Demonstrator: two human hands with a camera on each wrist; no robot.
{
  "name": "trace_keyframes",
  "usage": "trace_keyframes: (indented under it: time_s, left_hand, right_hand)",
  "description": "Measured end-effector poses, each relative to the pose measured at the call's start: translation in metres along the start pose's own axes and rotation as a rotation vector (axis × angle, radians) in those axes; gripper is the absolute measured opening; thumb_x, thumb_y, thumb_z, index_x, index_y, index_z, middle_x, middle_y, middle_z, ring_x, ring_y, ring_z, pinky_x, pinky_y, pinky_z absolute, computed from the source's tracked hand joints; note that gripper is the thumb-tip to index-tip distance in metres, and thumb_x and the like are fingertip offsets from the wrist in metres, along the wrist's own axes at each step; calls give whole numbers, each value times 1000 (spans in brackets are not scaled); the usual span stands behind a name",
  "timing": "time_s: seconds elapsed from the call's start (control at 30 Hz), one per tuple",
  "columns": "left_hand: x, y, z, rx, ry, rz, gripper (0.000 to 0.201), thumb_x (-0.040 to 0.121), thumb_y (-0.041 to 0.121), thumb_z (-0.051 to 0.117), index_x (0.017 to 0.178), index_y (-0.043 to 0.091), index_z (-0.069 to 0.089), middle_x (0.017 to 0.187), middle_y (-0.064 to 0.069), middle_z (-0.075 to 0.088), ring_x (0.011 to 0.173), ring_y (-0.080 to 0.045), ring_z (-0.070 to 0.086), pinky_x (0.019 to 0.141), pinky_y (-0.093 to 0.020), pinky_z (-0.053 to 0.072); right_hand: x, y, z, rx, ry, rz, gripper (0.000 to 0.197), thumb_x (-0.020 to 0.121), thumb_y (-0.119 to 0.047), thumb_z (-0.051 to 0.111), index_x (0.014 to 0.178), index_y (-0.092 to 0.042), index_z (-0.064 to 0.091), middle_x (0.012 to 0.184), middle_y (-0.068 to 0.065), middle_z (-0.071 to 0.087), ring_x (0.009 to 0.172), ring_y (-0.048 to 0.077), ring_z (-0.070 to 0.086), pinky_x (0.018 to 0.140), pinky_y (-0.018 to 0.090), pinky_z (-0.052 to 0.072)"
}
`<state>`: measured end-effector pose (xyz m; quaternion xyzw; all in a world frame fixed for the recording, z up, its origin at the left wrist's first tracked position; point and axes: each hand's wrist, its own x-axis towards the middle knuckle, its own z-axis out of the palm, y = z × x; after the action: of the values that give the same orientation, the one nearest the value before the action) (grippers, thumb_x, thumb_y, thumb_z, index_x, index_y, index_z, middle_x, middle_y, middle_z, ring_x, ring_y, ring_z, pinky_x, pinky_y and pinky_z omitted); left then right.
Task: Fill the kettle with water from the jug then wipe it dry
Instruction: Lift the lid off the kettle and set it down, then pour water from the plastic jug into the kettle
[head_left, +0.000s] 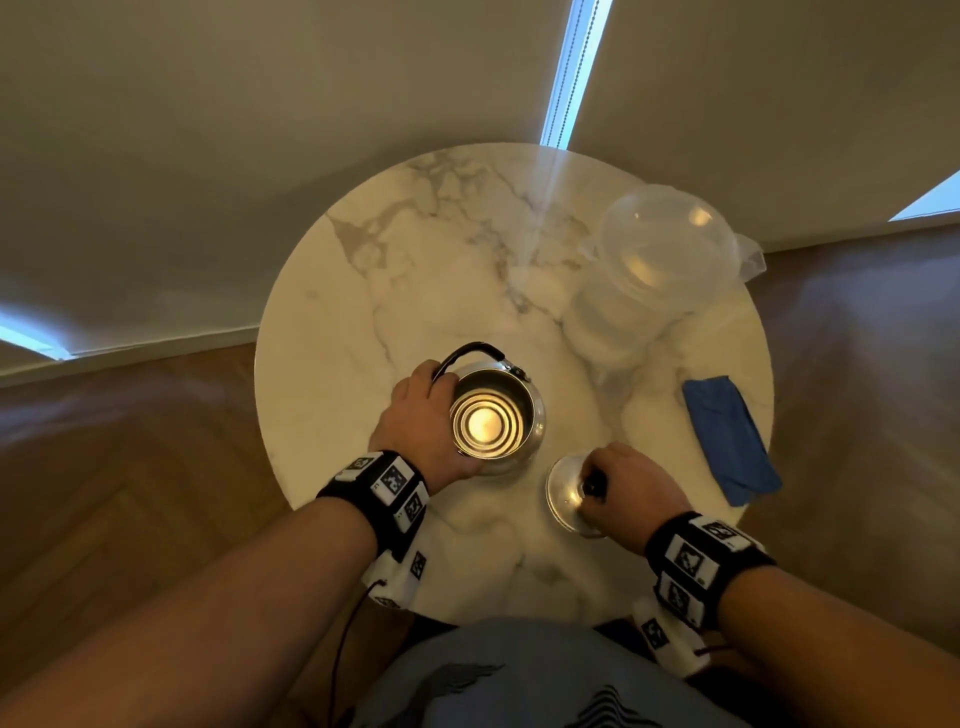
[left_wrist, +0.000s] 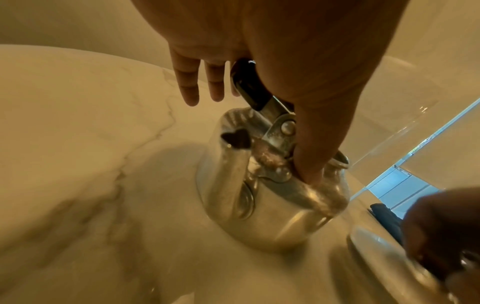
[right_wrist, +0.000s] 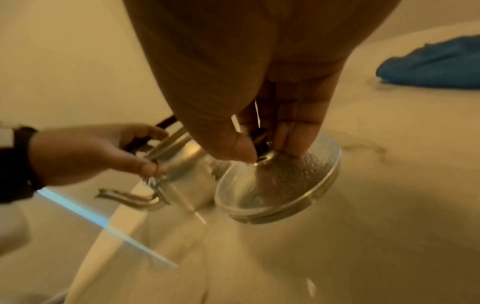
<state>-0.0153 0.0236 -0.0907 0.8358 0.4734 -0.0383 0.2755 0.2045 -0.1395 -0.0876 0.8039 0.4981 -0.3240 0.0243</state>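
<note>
Room dim, warm yellow cast. Cold blue daylight enters only through narrow gaps beside the drawn blinds. Bright glare spot on the ringed bottom inside the open steel kettle (head_left: 491, 418). Round white marble table (head_left: 415, 249) shows soft sheen. Head view bends strongly at edges. Both wrist views soft, smeared, palms dark in shadow.

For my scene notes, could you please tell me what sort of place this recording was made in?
Probably a room in a home, not a lab. A small round marble-patterned table stands on herringbone wood flooring, with roller blinds drawn over the windows behind it. A metal kettle sits on the table.
</note>
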Motion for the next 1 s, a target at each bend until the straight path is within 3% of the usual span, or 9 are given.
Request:
trace_keyframes:
  time_s: [0.23, 0.4, 0.47, 0.53, 0.6, 0.7, 0.83, 0.9, 1.0]
  left_hand:
    - [-1, 1, 5, 115, 48, 6, 120, 53, 75, 85, 150, 17, 45, 167, -11, 27, 152, -34, 28, 119, -54, 39]
    - [-7, 17, 1, 180, -8, -80, 140, 42, 95, 47, 158, 19, 33, 172, -13, 12, 158, -36, 13, 127, -55, 25]
    - [-10, 24, 3, 222, 3, -93, 131, 53, 87, 65, 160, 21, 27, 174, -11, 2, 160, -37, 5, 128, -57, 19]
    - [-12, 30, 7, 228, 42, -80, 122, 64, 71, 81, 161, 27, 22, 175, -10, -1, 160, -37, 3, 129, -59, 15]
    - [-16, 35, 12, 216, 80, -43, 117, 66, 68, 82, 160, 32, 24, 175, -8, 4, 160, -37, 7, 127, -62, 18]
    - [-25, 49, 16, 151, 182, 44, 100, 69, 79, 65, 153, 27, 45, 170, -9, 25, 156, -36, 23, 123, -61, 28]
    - [-32, 72, 23, -19, 273, 175, 73, 78, 55, 76, 140, 22, 60, 162, -3, 42, 152, -29, 35, 122, -53, 38]
    - [-35, 84, 27, -77, 254, 180, 68, 79, 43, 82, 140, 25, 59, 162, 2, 42, 152, -22, 37, 120, -48, 42]
    - [-37, 100, 30, -115, 228, 123, 67, 83, 49, 75, 145, 34, 54, 161, 14, 41, 149, -9, 38, 120, -37, 42]
  right_hand:
    - [13, 9, 35, -48, -58, -103, 22, 89, -35, 66, 110, -26, 64, 114, -3, 60, 94, 20, 62, 81, 32, 53]
    - [12, 13, 23, -34, -59, -202, 33, 91, -42, 63, 122, -27, 64, 120, -4, 61, 100, 19, 62, 83, 31, 52]
    - [9, 12, -1, 18, -12, -248, 34, 91, -46, 63, 121, -29, 65, 115, -8, 61, 98, 14, 60, 83, 31, 51]
    - [6, 9, -43, 100, 101, -303, 27, 92, -47, 64, 113, -30, 67, 104, -12, 61, 90, 8, 59, 79, 29, 49]
    - [5, 7, -96, 196, 296, -383, 18, 92, -40, 66, 104, -27, 71, 96, -10, 64, 85, 7, 60, 77, 28, 50]
    - [15, 12, -173, 329, 585, -463, 10, 92, -29, 68, 95, -21, 73, 92, -5, 67, 83, 13, 63, 76, 29, 52]
    - [65, 43, -226, 325, 764, -360, 15, 95, -40, 61, 97, -27, 68, 99, -4, 61, 89, 18, 60, 81, 39, 54]
    - [91, 62, -230, 265, 701, -211, 32, 94, -51, 56, 109, -25, 68, 113, 2, 62, 100, 25, 61, 90, 44, 52]
    - [102, 76, -216, 318, 454, -94, 58, 101, -58, 45, 139, -16, 57, 139, 15, 60, 123, 36, 58, 103, 45, 44]
